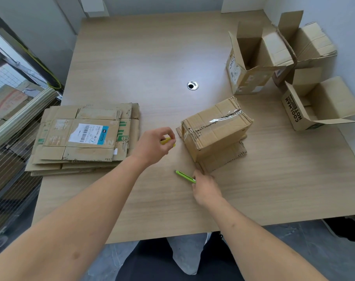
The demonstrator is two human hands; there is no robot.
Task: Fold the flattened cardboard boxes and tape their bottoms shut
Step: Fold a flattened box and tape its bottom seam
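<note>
Head view hides a good deal from you: your left hand point(152, 146) curls its fingers around a small yellow object point(166, 140), and only a sliver of that object shows past the knuckles, so you cannot tell what it is. Your right hand point(206, 187) pinches the near end of a slim green utility knife point(185, 176), whose handle end vanishes under your fingers while its far tip lies on the table point(132, 57). Just beyond that hand, the taped box point(216, 126) sits upside down near the middle of the table, its bottom seam sealed with glossy, wrinkled clear tape, its lower flaps splayed flat and partly tucked out of sight beneath it. To your left, the stack of flattened boxes point(85, 136) lies in scuffed, creased corrugated sheets, the top one bearing a white barcode label; the lower sheets show only as edges. At the far right, three open boxes point(274, 57) stand with flaps raised, their insides mostly in shadow. A round metal grommet point(192, 85) is set in the pale wood-grain tabletop.
</note>
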